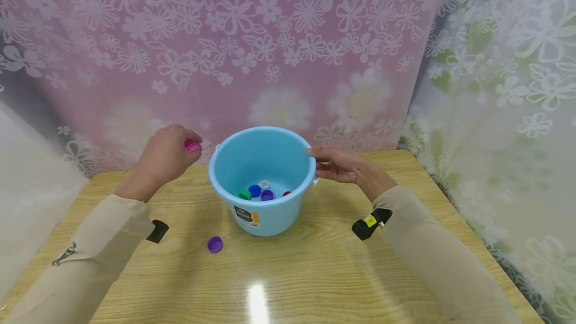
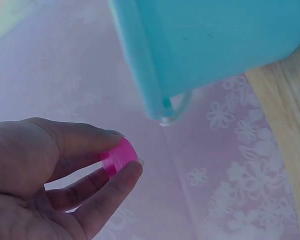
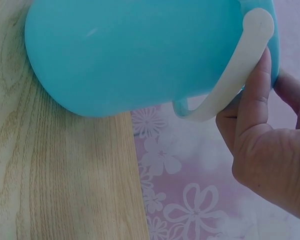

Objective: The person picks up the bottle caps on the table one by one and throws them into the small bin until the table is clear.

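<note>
A light blue bucket (image 1: 252,214) stands upright on the wooden table. Between thumb and fingertips, my left hand (image 1: 164,156) pinches a pink bottle cap (image 2: 120,157), held in the air left of the bucket and apart from its rim. My right hand (image 1: 339,164) grips the bucket's right rim, thumb over the edge and fingers beneath it, beside the white handle (image 3: 235,75). Inside the bucket lie several caps: a green cap (image 1: 244,194), a blue cap (image 1: 254,190), a purple cap (image 1: 267,195), a white cap (image 1: 264,184) and a partly hidden red cap (image 1: 287,193).
Another purple cap (image 1: 215,244) lies on the table (image 1: 306,274), in front and to the left of the bucket. A pink flowered curtain (image 1: 279,64) hangs behind the table, and a pale flowered curtain (image 1: 504,129) hangs on the right.
</note>
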A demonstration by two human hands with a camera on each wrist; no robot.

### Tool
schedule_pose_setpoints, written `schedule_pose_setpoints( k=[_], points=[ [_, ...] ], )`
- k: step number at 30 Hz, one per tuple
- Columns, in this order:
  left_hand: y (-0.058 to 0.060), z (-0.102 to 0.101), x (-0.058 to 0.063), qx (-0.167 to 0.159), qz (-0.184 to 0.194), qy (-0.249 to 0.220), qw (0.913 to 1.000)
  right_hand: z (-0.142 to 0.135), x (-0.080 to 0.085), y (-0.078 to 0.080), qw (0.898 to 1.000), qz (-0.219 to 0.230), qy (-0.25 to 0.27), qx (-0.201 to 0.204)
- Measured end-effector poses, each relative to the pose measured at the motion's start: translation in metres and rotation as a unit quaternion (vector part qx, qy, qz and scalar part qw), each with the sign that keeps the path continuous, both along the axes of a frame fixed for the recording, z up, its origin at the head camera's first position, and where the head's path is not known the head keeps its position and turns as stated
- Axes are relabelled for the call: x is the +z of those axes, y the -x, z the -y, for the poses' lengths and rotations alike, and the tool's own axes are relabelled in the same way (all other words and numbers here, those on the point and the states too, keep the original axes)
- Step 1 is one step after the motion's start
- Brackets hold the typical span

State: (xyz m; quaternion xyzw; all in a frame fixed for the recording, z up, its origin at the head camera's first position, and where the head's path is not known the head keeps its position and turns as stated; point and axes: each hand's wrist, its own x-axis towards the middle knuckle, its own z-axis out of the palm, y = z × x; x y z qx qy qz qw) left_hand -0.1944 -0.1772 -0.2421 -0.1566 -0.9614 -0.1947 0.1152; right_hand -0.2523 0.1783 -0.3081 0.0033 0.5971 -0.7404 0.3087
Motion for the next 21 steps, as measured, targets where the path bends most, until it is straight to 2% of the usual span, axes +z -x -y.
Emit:
schedule_pose_setpoints(
  k=[3, 7, 16, 21],
  points=[
    [0.002, -0.010, 0.009, -0.006, 0.006, 0.005, 1.0000, 0.001, 0.000, 0.001, 1.000, 0.003, 0.000, -0.003],
    [0.006, -0.024, 0.014, -0.019, 0.014, 0.008, 0.9997, 0.002, 0.000, 0.001, 1.000, 0.004, 0.001, -0.008],
    [0.021, -0.061, 0.010, -0.058, 0.061, 0.019, 0.9962, 0.003, 0.000, 0.002, 1.000, 0.002, -0.006, -0.005],
    [0.028, -0.077, 0.002, -0.088, 0.062, 0.044, 0.9932, 0.004, 0.001, 0.003, 1.000, 0.001, -0.008, -0.007]
  ],
)
